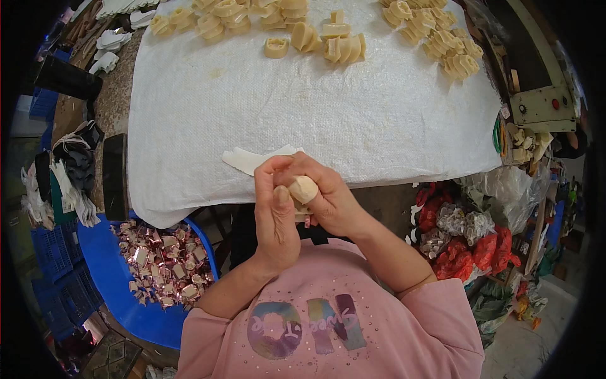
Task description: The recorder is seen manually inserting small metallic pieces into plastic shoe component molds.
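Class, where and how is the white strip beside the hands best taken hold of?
Probably pinch the white strip by its left end, from the left: that end lies clear on the sheet, while the left hand and right hand crowd the other.

a cream-coloured piece with a blunt, rounded end showing is clasped between the left hand and the right hand, partly covered.
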The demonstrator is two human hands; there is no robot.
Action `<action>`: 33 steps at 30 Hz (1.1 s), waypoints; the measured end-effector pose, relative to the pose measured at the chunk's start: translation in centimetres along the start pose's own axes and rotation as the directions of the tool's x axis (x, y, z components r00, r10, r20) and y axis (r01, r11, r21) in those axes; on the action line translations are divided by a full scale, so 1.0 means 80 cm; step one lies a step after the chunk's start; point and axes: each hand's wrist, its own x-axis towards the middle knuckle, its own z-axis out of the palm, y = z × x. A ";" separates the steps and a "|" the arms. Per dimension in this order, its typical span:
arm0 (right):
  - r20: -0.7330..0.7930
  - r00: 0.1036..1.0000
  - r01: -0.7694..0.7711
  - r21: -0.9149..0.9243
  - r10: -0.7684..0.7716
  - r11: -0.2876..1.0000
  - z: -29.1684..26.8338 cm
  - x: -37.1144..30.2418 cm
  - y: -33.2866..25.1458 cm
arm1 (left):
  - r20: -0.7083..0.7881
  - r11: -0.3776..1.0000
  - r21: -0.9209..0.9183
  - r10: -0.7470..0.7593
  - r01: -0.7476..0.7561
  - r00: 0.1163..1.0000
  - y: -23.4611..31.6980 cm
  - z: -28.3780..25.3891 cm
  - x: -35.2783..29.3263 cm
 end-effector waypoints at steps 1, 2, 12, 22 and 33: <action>-0.080 0.967 0.230 -0.142 -0.242 0.963 0.006 -0.001 0.010 | -0.003 1.000 0.002 0.003 -0.003 1.000 -0.001 0.000 0.001; -0.054 0.987 0.149 -0.064 -0.152 0.987 0.008 -0.007 0.011 | -0.053 0.999 0.007 0.032 -0.031 0.998 -0.002 0.000 0.003; -0.165 0.912 0.364 -0.102 -0.376 0.926 0.028 -0.011 0.014 | -0.097 0.993 0.048 0.115 -0.111 0.989 0.002 0.005 0.005; -0.069 0.995 -0.061 0.201 0.077 0.978 0.004 -0.005 -0.010 | 0.192 0.642 -0.713 -0.204 0.280 0.960 0.008 -0.020 0.021; -0.118 0.931 0.264 -0.429 -0.344 0.864 -0.012 0.002 -0.010 | 0.070 0.863 -0.406 -0.297 0.299 0.952 0.024 -0.016 0.020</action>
